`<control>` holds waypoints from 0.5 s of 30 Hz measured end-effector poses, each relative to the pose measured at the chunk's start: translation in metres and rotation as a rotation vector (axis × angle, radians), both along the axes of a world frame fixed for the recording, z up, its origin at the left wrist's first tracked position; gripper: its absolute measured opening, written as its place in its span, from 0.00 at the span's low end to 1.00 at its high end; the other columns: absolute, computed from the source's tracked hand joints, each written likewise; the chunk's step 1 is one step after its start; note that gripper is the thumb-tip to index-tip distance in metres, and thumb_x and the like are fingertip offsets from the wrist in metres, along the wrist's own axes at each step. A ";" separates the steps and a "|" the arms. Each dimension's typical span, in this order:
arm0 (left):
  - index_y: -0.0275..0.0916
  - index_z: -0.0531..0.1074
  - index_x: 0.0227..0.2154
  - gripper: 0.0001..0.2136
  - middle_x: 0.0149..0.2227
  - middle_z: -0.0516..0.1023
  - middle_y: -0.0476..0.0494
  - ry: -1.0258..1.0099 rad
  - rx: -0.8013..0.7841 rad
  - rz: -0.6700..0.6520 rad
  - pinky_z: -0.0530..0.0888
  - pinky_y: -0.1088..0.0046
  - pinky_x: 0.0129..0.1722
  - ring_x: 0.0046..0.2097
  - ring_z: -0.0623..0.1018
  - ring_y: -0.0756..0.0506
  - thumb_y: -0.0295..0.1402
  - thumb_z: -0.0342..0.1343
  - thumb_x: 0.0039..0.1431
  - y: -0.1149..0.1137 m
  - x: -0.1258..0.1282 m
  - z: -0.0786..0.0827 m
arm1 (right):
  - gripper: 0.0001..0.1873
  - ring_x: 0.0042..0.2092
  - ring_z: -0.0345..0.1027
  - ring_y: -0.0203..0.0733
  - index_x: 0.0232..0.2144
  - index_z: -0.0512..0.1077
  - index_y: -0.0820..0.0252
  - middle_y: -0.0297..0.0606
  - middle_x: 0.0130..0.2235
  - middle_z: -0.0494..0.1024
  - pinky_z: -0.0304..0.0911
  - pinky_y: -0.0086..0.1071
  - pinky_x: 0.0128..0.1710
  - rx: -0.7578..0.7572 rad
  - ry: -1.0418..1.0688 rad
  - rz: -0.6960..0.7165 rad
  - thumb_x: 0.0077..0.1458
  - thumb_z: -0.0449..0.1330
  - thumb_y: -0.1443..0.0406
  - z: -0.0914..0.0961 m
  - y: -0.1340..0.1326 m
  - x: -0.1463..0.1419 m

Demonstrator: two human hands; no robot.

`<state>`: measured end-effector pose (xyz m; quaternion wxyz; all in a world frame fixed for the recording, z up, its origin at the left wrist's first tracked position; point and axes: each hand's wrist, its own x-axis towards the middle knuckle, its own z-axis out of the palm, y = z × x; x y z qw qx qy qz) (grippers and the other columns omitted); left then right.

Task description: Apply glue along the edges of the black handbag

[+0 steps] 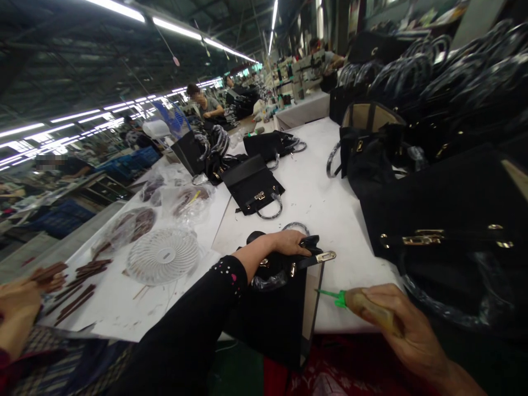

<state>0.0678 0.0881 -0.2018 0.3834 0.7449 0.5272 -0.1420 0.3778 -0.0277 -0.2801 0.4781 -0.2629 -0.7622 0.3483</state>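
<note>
My left hand [291, 242] is closed on the upper part of a black handbag [272, 308] at the table's front edge. A strap with a gold-coloured metal plate [325, 256] juts out beside my fingers, and plastic film wraps the bag's handle. In my right hand [406, 319] is an awl-like tool [367, 308] with a yellowish handle and a green collar. Its thin green tip points left, close to the bag's pale side edge; I cannot tell whether they touch.
More black handbags [253, 184] lie ahead on the white table [317, 165], and others are piled at right [454, 203]. A white fan [163, 256] sits at left by brown strips [78, 297]. A co-worker's hands [25, 297] hold brown strips at far left.
</note>
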 end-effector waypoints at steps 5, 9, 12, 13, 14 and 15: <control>0.38 0.78 0.40 0.13 0.37 0.81 0.47 -0.007 0.003 0.000 0.72 0.74 0.38 0.38 0.79 0.47 0.42 0.60 0.61 -0.001 0.000 -0.001 | 0.15 0.40 0.78 0.43 0.50 0.71 0.49 0.39 0.41 0.79 0.78 0.32 0.38 -0.054 -0.019 0.143 0.63 0.60 0.69 0.004 -0.004 -0.002; 0.38 0.78 0.40 0.13 0.36 0.81 0.47 -0.016 0.003 0.009 0.71 0.74 0.37 0.37 0.79 0.46 0.43 0.61 0.60 0.000 -0.001 -0.004 | 0.17 0.40 0.78 0.44 0.53 0.68 0.49 0.40 0.42 0.80 0.78 0.33 0.38 -0.063 -0.014 0.232 0.64 0.60 0.70 0.011 -0.014 -0.002; 0.38 0.78 0.39 0.13 0.36 0.81 0.47 -0.026 0.004 0.007 0.71 0.73 0.37 0.37 0.78 0.46 0.43 0.61 0.60 0.000 -0.002 -0.005 | 0.17 0.39 0.78 0.43 0.53 0.68 0.48 0.39 0.40 0.80 0.77 0.33 0.36 -0.072 -0.023 0.265 0.64 0.59 0.69 0.014 -0.022 -0.001; 0.38 0.78 0.38 0.13 0.36 0.81 0.47 -0.028 0.005 0.004 0.71 0.73 0.37 0.37 0.78 0.46 0.43 0.61 0.60 0.000 -0.002 -0.005 | 0.17 0.38 0.79 0.44 0.53 0.68 0.48 0.39 0.40 0.81 0.77 0.32 0.36 -0.074 -0.022 0.269 0.64 0.59 0.69 0.014 -0.024 -0.001; 0.38 0.78 0.38 0.13 0.35 0.81 0.47 -0.028 0.007 0.001 0.71 0.73 0.37 0.37 0.78 0.46 0.43 0.60 0.60 0.000 -0.002 -0.005 | 0.17 0.39 0.79 0.44 0.53 0.69 0.48 0.39 0.41 0.81 0.78 0.33 0.36 -0.071 -0.023 0.249 0.64 0.60 0.69 0.014 -0.025 -0.001; 0.38 0.78 0.38 0.13 0.35 0.81 0.47 -0.027 0.008 -0.001 0.71 0.73 0.37 0.36 0.78 0.46 0.43 0.60 0.61 0.000 -0.001 -0.005 | 0.16 0.40 0.79 0.45 0.52 0.70 0.49 0.40 0.41 0.81 0.78 0.33 0.38 -0.066 -0.027 0.206 0.64 0.60 0.69 0.013 -0.026 -0.001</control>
